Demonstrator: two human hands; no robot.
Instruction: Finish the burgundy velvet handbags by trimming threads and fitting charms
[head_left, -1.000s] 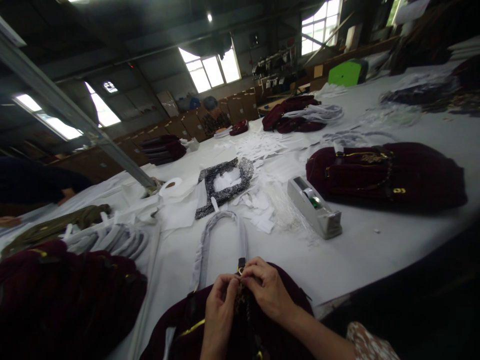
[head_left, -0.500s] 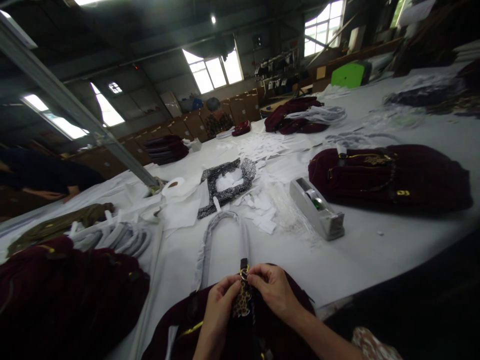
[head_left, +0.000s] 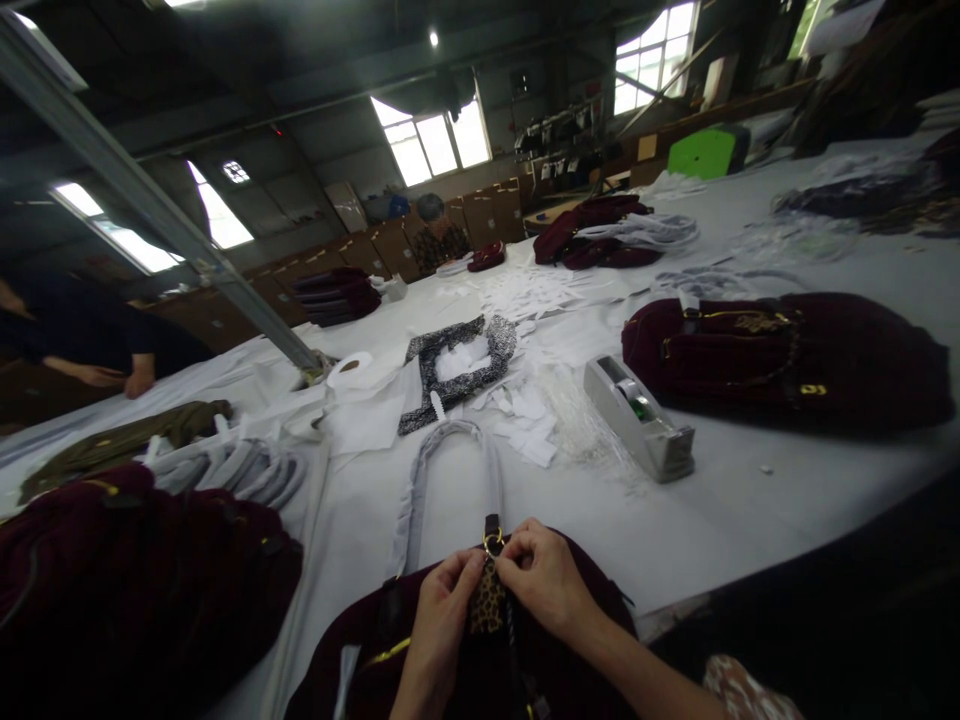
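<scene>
A dark maroon velvet handbag [head_left: 577,650] lies at the near edge of the white table [head_left: 720,520]. Its paper-wrapped handle [head_left: 420,480] arches away from me. My left hand [head_left: 439,625] and my right hand [head_left: 544,580] meet at the gold ring [head_left: 493,543] at the handle's base. Both pinch a small leopard-print tag [head_left: 487,605] that hangs from the ring.
A tape dispenser [head_left: 637,418] stands right of centre, with another maroon bag [head_left: 787,355] behind it. More maroon bags [head_left: 135,590] and wrapped handles [head_left: 232,468] pile up at the left. Paper scraps [head_left: 525,410] and a patterned cloth piece [head_left: 457,365] lie mid-table. A co-worker's arm [head_left: 97,375] rests at far left.
The leopard-print tag has come into view between my fingers and hangs flatter below the ring. The camera has tilted slightly; the co-worker's arm shifted at the left.
</scene>
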